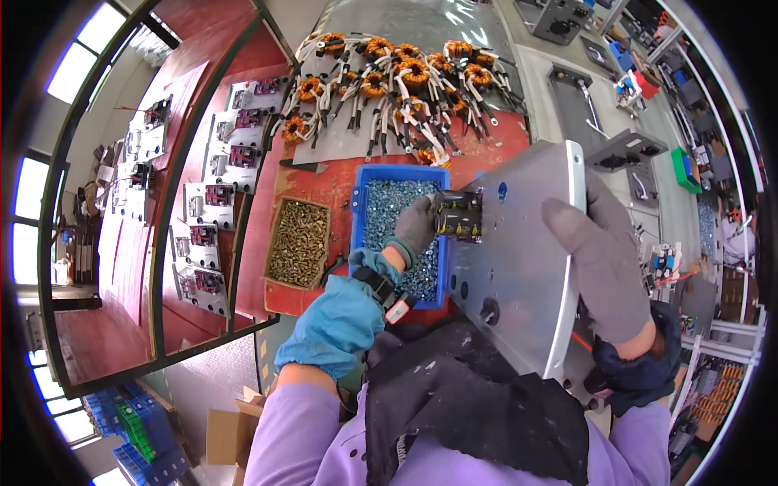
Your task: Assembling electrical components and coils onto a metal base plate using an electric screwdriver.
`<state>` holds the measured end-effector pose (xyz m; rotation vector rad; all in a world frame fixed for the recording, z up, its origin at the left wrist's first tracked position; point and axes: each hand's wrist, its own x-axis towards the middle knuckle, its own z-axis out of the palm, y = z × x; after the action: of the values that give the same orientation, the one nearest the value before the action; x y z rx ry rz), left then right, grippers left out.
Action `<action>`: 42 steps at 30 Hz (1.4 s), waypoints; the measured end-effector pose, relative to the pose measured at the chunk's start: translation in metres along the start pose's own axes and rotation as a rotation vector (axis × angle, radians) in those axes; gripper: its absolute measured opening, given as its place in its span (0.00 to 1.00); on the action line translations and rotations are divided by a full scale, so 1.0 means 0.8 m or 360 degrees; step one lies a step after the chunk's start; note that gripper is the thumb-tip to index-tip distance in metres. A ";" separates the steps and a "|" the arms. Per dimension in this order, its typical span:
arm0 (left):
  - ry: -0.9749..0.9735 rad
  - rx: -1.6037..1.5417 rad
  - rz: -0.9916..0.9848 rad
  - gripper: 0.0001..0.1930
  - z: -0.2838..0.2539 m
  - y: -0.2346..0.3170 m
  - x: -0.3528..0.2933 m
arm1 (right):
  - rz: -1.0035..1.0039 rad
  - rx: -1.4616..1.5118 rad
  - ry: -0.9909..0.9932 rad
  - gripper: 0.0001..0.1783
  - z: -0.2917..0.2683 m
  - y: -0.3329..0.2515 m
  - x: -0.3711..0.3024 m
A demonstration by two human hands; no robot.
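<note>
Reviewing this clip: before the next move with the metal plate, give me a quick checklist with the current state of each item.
1. Right hand grips the grey metal plate by its edge: ok.
2. Left hand holds the dark cylindrical component against the plate: ok.
3. Component seated flush: cannot tell, fingers hide the joint.
4. Blue bin of silver screws close to the left hand: ok.
5. Cardboard box of brass screws nearby: ok.
6. Both hands gloved: ok.

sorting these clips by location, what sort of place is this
Most likely an electronics assembly workshop. A blue bin of screws sits by the person's left hand, copper wire coils are piled on the red bench, and the right hand grips a metal panel.
</note>
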<state>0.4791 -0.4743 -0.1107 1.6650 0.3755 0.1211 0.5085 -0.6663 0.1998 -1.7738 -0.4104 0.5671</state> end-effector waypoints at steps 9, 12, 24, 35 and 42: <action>-0.0231 -0.0766 0.0074 0.16 -0.020 0.056 0.028 | -0.0433 -0.0043 -0.0086 0.33 0.021 -0.018 0.010; -0.0188 -0.0887 -0.0069 0.16 -0.024 0.073 0.062 | -0.0395 0.0081 0.0046 0.23 0.019 -0.006 0.020; 0.0088 0.0085 -0.0295 0.11 0.000 -0.069 -0.006 | -0.0390 0.0125 -0.0050 0.11 0.044 0.067 -0.006; 0.0067 -0.0164 -0.0380 0.12 -0.052 0.006 -0.051 | -0.0289 -0.0248 0.0461 0.16 -0.018 0.227 -0.002; 0.0666 -0.0009 -0.0046 0.09 -0.112 -0.042 -0.089 | 0.0367 -0.0521 -0.0114 0.16 -0.098 0.337 -0.064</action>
<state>0.3802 -0.4088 -0.1216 1.6235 0.7126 0.4525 0.5073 -0.8291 -0.0349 -2.1369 -0.3654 0.7615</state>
